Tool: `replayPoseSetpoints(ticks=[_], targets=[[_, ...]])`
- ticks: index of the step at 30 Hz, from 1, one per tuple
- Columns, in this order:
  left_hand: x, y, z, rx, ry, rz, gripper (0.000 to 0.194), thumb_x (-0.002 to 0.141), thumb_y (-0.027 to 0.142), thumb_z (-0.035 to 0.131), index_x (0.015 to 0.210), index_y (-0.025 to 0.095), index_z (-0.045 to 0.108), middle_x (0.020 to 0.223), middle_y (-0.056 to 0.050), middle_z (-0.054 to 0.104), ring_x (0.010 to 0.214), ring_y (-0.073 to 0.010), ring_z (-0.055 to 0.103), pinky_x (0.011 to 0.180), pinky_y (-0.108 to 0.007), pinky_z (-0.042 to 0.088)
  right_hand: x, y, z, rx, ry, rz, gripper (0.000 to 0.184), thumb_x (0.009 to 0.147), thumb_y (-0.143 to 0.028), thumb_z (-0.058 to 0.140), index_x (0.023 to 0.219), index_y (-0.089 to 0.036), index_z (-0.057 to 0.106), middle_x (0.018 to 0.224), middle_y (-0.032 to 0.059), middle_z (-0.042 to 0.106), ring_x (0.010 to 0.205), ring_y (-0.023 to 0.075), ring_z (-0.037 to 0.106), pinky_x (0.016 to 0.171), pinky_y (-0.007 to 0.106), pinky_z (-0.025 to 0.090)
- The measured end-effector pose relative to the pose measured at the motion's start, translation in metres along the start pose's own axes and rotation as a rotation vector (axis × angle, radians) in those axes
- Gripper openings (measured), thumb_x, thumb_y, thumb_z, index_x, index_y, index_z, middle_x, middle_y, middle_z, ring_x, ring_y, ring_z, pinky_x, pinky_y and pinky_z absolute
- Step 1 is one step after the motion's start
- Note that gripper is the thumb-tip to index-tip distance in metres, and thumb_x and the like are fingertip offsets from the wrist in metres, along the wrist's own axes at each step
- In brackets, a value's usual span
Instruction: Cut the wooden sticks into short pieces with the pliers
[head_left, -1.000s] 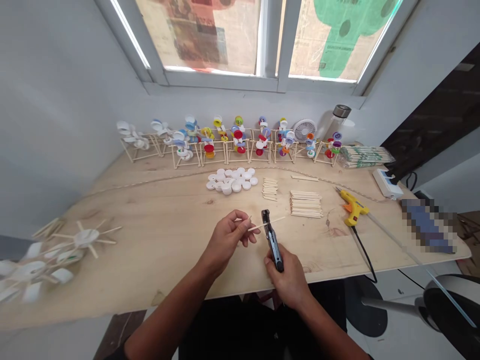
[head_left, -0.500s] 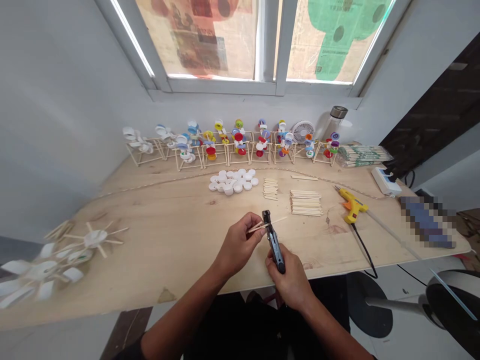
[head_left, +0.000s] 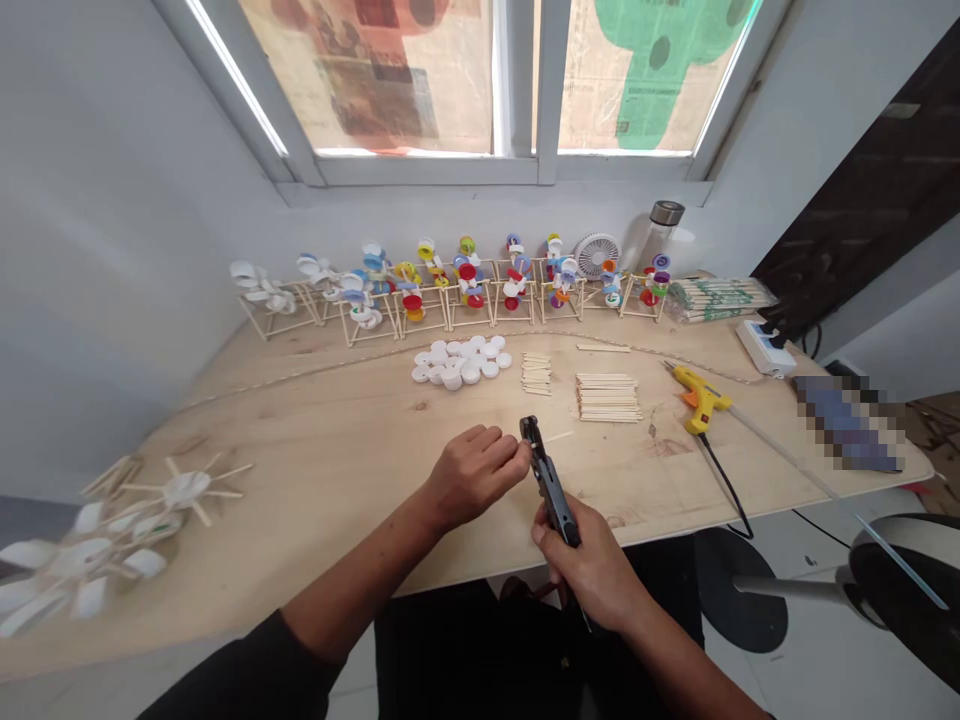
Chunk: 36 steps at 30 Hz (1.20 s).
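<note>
My left hand is at the middle of the wooden table's front part, its fingers closed against the jaws of a black metal hand cutter. My right hand grips that cutter's handle from below. A thin wooden stick shows as a pale end beyond the jaws. The rest of it is hidden by my fingers and the tool, so I cannot tell whether it is cut through.
On the plywood table lie white bottle caps, stacks of wooden sticks and a yellow hot glue gun. Cap-and-stick models line the back, white pinwheels lie left.
My left hand has closed in against the cutter's jaws, and the stick no longer shows on its near side. The cutter has tilted slightly, and the view has shifted a little.
</note>
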<state>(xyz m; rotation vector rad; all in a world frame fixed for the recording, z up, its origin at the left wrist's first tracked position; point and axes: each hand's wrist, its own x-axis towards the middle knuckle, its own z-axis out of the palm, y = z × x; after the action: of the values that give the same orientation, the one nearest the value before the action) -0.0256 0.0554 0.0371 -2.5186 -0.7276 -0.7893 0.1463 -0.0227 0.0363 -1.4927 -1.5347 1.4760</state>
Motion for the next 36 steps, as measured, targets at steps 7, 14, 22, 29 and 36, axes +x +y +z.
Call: replayPoseSetpoints(ticks=[7,14,22,29,36], targets=[[0.001,0.015,-0.002,0.009,0.035,-0.145,0.008,0.083,0.011,0.045,0.084,0.014,0.053,0.061,0.0,0.051,0.056,-0.0112,0.044,0.053,-0.026,0.033,0.0,0.001,0.002,-0.091,0.075,-0.059,0.006,0.078,-0.023,0.048,0.082,-0.019,0.051,0.068,-0.0029,0.053,0.057,0.0113,0.052,0.055,0.022,0.041],[-0.001,0.025,-0.004,0.005,0.033,-0.211,0.009,0.083,0.01,0.044,0.086,0.013,0.052,0.063,-0.001,0.053,0.056,-0.0122,0.046,0.053,-0.026,0.034,-0.002,0.0,0.001,-0.115,0.089,-0.076,0.006,0.077,-0.022,0.049,0.081,-0.019,0.052,0.066,-0.0026,0.054,0.058,0.0125,0.052,0.057,0.023,0.041],[-0.003,0.022,-0.001,-0.064,0.037,-0.285,0.009,0.084,0.014,0.045,0.078,0.015,0.052,0.055,0.002,0.051,0.05,-0.0105,0.046,0.05,-0.024,0.032,-0.008,-0.002,-0.002,-0.159,0.065,-0.048,0.009,0.077,-0.022,0.049,0.085,-0.02,0.052,0.063,-0.0034,0.053,0.056,0.013,0.052,0.056,0.023,0.04],[0.0,0.033,-0.006,-0.247,0.053,-0.492,0.012,0.086,0.018,0.042,0.082,0.015,0.053,0.064,-0.001,0.059,0.056,-0.0103,0.054,0.055,-0.021,0.039,-0.007,-0.003,-0.001,-0.268,0.112,-0.089,0.01,0.077,-0.022,0.049,0.087,-0.02,0.051,0.063,-0.0028,0.055,0.057,0.0145,0.052,0.057,0.024,0.037],[0.0,0.033,-0.008,-0.176,0.069,-0.372,0.007,0.084,0.014,0.045,0.084,0.015,0.052,0.057,0.002,0.052,0.052,-0.0102,0.049,0.052,-0.023,0.034,-0.007,0.002,-0.001,-0.175,0.082,-0.151,0.01,0.078,-0.021,0.047,0.088,-0.019,0.05,0.066,-0.0029,0.055,0.06,0.0134,0.052,0.058,0.023,0.039]])
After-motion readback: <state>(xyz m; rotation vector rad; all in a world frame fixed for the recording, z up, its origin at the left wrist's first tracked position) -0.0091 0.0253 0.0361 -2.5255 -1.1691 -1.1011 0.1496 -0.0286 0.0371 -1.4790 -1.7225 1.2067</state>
